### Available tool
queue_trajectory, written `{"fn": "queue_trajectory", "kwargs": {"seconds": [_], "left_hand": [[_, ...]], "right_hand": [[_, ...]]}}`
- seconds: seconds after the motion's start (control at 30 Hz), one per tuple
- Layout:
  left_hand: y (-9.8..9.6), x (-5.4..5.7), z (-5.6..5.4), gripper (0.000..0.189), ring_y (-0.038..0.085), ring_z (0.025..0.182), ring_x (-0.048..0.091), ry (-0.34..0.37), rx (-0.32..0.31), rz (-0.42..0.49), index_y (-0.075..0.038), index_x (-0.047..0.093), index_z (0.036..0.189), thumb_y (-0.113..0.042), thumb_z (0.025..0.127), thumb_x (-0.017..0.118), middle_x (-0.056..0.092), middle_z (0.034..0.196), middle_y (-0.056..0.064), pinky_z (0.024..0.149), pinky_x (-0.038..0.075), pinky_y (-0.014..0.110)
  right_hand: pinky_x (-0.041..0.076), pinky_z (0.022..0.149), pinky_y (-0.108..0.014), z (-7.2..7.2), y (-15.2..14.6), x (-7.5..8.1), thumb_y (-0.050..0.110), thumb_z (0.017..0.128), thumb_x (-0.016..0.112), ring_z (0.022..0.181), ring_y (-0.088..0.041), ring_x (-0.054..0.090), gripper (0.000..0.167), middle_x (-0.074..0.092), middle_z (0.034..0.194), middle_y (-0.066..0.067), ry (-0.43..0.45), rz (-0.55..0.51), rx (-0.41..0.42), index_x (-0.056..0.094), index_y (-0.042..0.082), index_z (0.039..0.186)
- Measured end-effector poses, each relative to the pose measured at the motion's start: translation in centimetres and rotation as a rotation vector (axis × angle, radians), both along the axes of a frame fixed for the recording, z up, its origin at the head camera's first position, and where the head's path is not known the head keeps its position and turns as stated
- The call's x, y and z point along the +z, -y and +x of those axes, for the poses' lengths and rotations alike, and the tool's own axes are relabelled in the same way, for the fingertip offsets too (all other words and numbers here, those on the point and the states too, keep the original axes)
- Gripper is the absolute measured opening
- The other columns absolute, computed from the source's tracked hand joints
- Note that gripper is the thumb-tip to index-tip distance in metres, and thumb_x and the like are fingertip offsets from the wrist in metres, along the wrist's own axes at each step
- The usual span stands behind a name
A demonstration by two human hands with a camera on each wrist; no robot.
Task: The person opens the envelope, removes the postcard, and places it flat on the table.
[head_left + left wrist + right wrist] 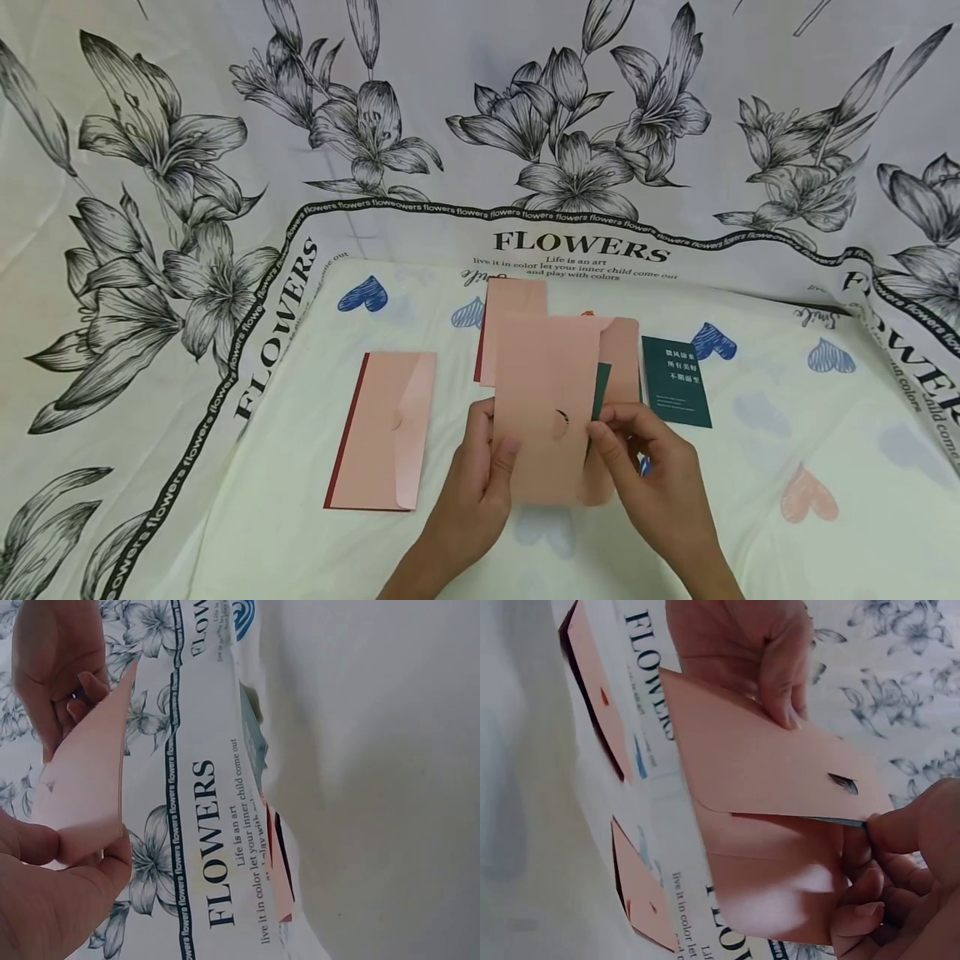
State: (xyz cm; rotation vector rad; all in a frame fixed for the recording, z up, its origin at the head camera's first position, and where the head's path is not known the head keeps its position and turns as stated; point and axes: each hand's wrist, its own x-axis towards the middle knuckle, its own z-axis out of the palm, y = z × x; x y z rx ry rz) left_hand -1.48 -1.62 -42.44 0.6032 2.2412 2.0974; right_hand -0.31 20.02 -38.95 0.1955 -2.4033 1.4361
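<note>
Both hands hold up a pink paper envelope (pixel 543 367) with a small curved slot in its front. My left hand (pixel 480 475) grips its left edge, thumb on the front and fingers behind. Its rounded flap (pixel 622 354) is unfolded to the right. A dark green card (pixel 602 387) sits mostly inside, with a strip showing at the opening. There my right hand (pixel 656 467) pinches the card at the envelope's edge, the thumb lying on that edge. In the right wrist view, the card's thin edge (pixel 840 820) runs up to the right thumb.
A closed pink envelope with a red edge (pixel 382 433) lies to the left. Another pink envelope (pixel 517 296) lies behind the held one, partly covered. A green card with white writing (pixel 675 383) lies to the right. Heart-patterned cloth (pixel 262 467) covers the surface.
</note>
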Motion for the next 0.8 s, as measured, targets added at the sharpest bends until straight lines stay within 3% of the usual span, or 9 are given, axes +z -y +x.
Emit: {"fn": "queue_trajectory", "kwargs": {"seconds": [0.2,0.5,0.6,0.8], "left_hand": [[0.0,-0.1,-0.4,0.021,0.020,0.094,0.062,-0.052,0.003,0.033,-0.017,0.042,0.137,-0.017,0.116,0.038,0.063,0.108,0.004,0.080,0.052,0.031],[0.0,0.0,-0.4,0.021,0.020,0.116,0.068,0.010,0.012,0.028,-0.019,0.044,0.137,-0.022,0.116,0.042,0.065,0.126,0.000,0.098,0.054,0.032],[0.1,0.0,-0.4,0.021,0.020,0.115,0.068,0.007,0.014,0.013,-0.018,0.044,0.137,-0.022,0.116,0.043,0.065,0.126,0.001,0.097,0.055,0.033],[0.5,-0.2,-0.5,0.022,0.018,0.112,0.067,0.031,0.083,-0.005,-0.016,0.046,0.136,-0.023,0.115,0.046,0.064,0.126,0.000,0.097,0.054,0.033]], "right_hand": [[0.054,0.070,-0.022,0.0,-0.6,0.4,0.006,0.101,0.072,0.080,-0.015,0.063,0.012,0.070,0.096,0.002,0.054,-0.033,-0.024,0.072,0.016,0.107],[0.056,0.078,-0.022,0.0,-0.7,0.4,0.007,0.104,0.068,0.087,-0.016,0.063,0.009,0.070,0.099,-0.003,0.097,-0.073,-0.022,0.071,0.011,0.111],[0.057,0.078,-0.022,0.0,-0.9,0.4,0.005,0.104,0.067,0.087,-0.016,0.064,0.010,0.070,0.099,-0.003,0.081,-0.071,-0.011,0.069,0.008,0.113],[0.057,0.071,-0.022,0.1,-1.7,0.5,-0.002,0.104,0.063,0.078,-0.017,0.064,0.017,0.066,0.096,-0.007,0.037,-0.097,-0.032,0.064,0.002,0.120]]}}
